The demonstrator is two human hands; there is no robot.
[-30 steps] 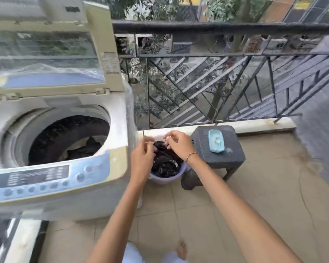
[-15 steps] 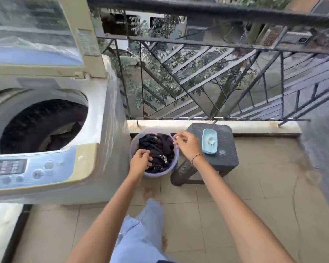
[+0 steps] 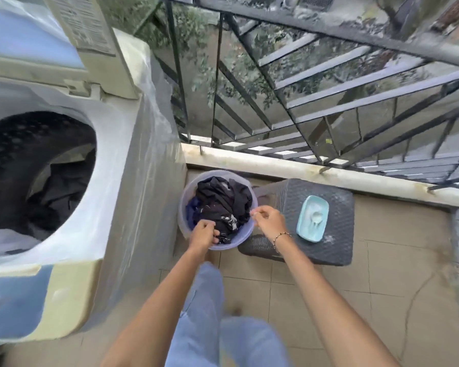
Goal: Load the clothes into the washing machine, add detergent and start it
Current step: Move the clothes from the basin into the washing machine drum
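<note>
Head view: tub (image 3: 183, 210) at washer's (image 3: 112, 181) 3 o'clock, clothes (image 3: 223, 200) inside.
Our left hand (image 3: 203, 231): grips clothes at tub's 6 o'clock.
Our right hand (image 3: 269, 221): curled at 4 o'clock rim; hold we cannot tell.

- One washing machine (image 3: 133, 154), with one raised lid (image 3: 96, 35) and one drum (image 3: 24, 144).
- One lavender basin (image 3: 183, 210).
- Two heaps of dark clothes (image 3: 223, 200): one in the basin, one in the drum.
- One dark woven stool (image 3: 337, 205).
- One pale blue soap dish (image 3: 312, 222).
- Two hands: left hand (image 3: 203, 231), right hand (image 3: 269, 222).
- One beaded bracelet (image 3: 281, 235).
</note>
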